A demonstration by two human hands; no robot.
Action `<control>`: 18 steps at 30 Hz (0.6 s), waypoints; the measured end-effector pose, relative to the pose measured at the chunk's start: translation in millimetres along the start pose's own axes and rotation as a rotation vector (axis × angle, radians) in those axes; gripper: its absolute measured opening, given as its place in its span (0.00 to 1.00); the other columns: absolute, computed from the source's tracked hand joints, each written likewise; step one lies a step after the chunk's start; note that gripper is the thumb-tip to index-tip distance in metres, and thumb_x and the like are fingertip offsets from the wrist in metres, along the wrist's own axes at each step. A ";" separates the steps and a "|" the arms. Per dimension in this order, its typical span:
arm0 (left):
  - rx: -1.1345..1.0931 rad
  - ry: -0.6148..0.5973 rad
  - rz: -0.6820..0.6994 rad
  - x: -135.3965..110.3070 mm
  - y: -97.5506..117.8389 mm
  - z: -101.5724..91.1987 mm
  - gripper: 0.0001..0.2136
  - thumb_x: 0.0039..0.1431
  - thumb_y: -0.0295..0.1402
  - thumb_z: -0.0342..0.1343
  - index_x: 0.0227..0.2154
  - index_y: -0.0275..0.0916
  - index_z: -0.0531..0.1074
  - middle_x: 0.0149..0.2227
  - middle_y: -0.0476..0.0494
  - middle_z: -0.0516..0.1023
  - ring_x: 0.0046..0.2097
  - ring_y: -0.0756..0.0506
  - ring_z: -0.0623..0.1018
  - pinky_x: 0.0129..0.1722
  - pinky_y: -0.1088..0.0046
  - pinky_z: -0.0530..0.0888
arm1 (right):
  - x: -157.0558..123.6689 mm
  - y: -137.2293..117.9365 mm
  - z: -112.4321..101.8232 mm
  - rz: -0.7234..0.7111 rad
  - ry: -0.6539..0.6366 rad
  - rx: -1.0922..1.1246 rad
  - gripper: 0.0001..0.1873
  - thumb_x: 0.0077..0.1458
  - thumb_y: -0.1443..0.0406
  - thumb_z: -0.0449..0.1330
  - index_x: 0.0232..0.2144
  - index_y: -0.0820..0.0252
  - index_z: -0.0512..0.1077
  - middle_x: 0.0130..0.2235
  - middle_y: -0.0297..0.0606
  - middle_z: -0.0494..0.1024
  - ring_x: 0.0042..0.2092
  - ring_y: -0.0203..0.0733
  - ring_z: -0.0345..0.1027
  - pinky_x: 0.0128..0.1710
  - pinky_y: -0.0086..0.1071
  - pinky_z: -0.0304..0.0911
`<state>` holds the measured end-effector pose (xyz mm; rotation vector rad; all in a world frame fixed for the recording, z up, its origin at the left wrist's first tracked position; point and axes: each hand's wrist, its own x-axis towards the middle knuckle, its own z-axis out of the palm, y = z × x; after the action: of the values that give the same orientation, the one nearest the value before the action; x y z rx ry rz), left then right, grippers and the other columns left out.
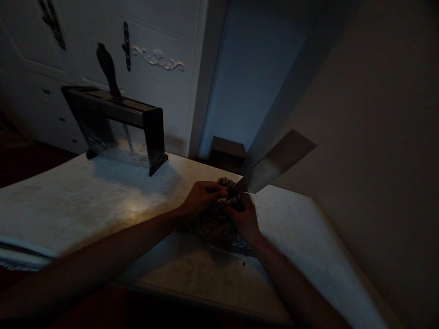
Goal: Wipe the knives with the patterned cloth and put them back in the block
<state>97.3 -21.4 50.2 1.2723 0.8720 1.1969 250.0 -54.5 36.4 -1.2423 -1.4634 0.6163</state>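
A broad-bladed knife, like a cleaver (283, 160), points up and to the right; its handle end is hidden among my fingers and a dark patterned cloth (219, 233). My left hand (202, 196) is closed, thumb and fingers pinching a fold of the cloth near the base of the blade. Close beside it, my right hand (245, 219) is also closed, its fingers bent around the cloth by the same spot. The bunched cloth hangs under both hands onto the table. In the dim light I cannot tell whether either hand grips the handle itself.
The pale marble-look table (130, 201) runs to a wall on the right. A black knife block (113, 105) with clear sides stands at the back left, one dark handle rising from it. White cabinet doors (164, 27) are behind. Something white and folded (24, 253) lies at left.
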 end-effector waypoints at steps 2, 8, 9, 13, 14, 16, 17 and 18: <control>-0.033 0.006 -0.021 -2.5 0.2 3.5 0.12 0.43 0.41 0.67 0.27 0.37 0.80 0.30 0.46 0.81 0.35 0.45 0.78 0.39 0.69 0.73 | -0.9 -1.9 -0.4 0.020 0.013 0.024 0.15 0.41 0.59 0.65 0.34 0.56 0.74 0.33 0.34 0.78 0.36 0.44 0.69 0.36 0.36 0.66; -0.235 0.015 -0.115 -7.8 -1.8 11.5 0.15 0.45 0.41 0.66 0.31 0.37 0.75 0.32 0.48 0.78 0.34 0.48 0.76 0.37 0.71 0.73 | 2.7 1.1 -1.4 0.053 0.013 0.091 0.16 0.47 0.57 0.63 0.38 0.57 0.73 0.35 0.33 0.77 0.38 0.42 0.69 0.38 0.34 0.66; -0.256 0.025 -0.128 -7.9 -2.4 11.7 0.15 0.44 0.40 0.66 0.32 0.37 0.74 0.33 0.48 0.78 0.35 0.48 0.76 0.37 0.71 0.73 | 3.5 3.0 -1.1 0.065 0.029 0.093 0.17 0.47 0.56 0.63 0.38 0.57 0.72 0.36 0.33 0.77 0.38 0.42 0.68 0.38 0.34 0.65; -0.270 0.040 -0.171 -8.6 -2.7 11.9 0.16 0.43 0.37 0.66 0.35 0.38 0.71 0.33 0.49 0.77 0.35 0.48 0.76 0.38 0.70 0.74 | 7.0 9.0 -0.3 0.158 0.128 0.161 0.19 0.44 0.56 0.62 0.38 0.58 0.71 0.36 0.34 0.76 0.38 0.42 0.68 0.38 0.35 0.65; -0.253 0.034 -0.172 -9.2 -2.0 12.4 0.16 0.44 0.37 0.66 0.36 0.38 0.71 0.34 0.49 0.77 0.35 0.48 0.76 0.38 0.70 0.73 | 8.3 9.5 -0.7 0.185 0.144 0.190 0.19 0.43 0.56 0.62 0.38 0.58 0.70 0.35 0.34 0.76 0.37 0.42 0.68 0.37 0.35 0.65; -0.204 0.019 -0.160 -11.2 0.0 14.0 0.15 0.46 0.37 0.65 0.36 0.38 0.70 0.35 0.49 0.77 0.37 0.48 0.76 0.40 0.69 0.73 | 11.5 9.4 -2.2 0.231 0.167 0.246 0.18 0.42 0.56 0.62 0.35 0.58 0.70 0.33 0.33 0.76 0.34 0.41 0.67 0.34 0.33 0.64; -0.176 0.015 -0.148 -12.3 1.0 15.0 0.15 0.46 0.37 0.64 0.36 0.38 0.70 0.36 0.48 0.76 0.38 0.47 0.76 0.41 0.69 0.73 | 13.2 8.9 -3.1 0.244 0.180 0.269 0.17 0.41 0.56 0.62 0.34 0.58 0.70 0.32 0.32 0.75 0.33 0.40 0.67 0.33 0.33 0.64; -0.147 0.013 -0.133 -13.3 1.7 15.8 0.14 0.47 0.37 0.64 0.35 0.38 0.70 0.37 0.48 0.76 0.40 0.47 0.76 0.43 0.69 0.72 | 14.7 8.0 -4.1 0.254 0.191 0.294 0.16 0.40 0.56 0.62 0.32 0.58 0.69 0.30 0.31 0.75 0.32 0.40 0.67 0.32 0.32 0.64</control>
<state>109.4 -38.1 52.3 1.0725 0.8486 1.1430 258.4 -39.5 36.3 -1.2246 -1.0238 0.8265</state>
